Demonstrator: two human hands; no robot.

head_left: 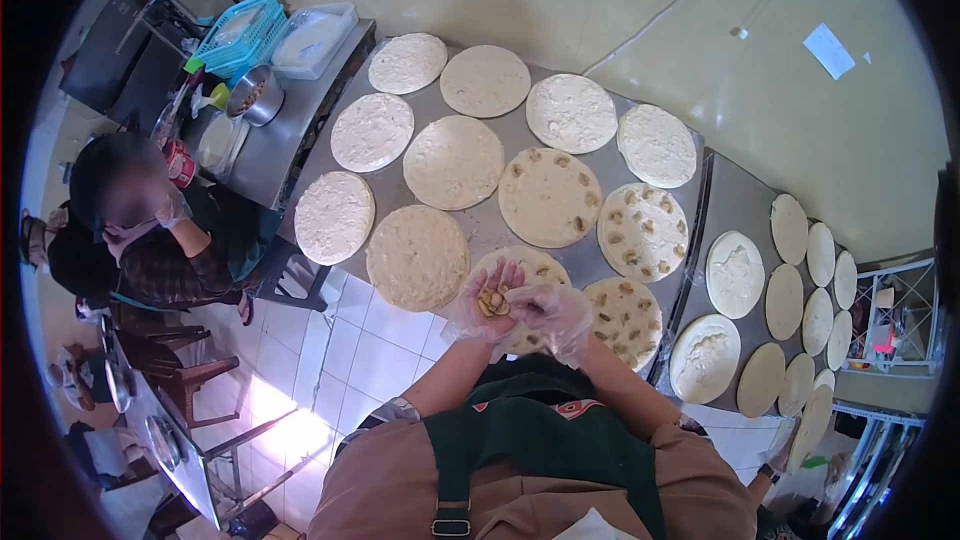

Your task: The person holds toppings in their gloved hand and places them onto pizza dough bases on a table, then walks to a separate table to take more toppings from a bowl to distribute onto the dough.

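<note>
My left hand (480, 315), in a clear plastic glove, is cupped palm-up around a small heap of tan pieces that look like mushroom slices (492, 301). Close beside it, my gloved right hand (558, 318) has its fingers drawn together; whatever they pinch is hidden. Beneath both hands lies a round flat base (543, 265) spread with a pale layer, partly covered by them. Mushroom slices dot the neighbouring bases, one at the right (643, 232) and one at the lower right (622, 324). Another base (550, 197) carries slices along part of its rim.
More pale-topped rounds, such as one at the far left (334, 218), cover the metal table (345, 155). A second table (712, 202) on the right holds several rounds. At the left a person (160, 210) sits near a metal pot (257, 97) and blue baskets (240, 35).
</note>
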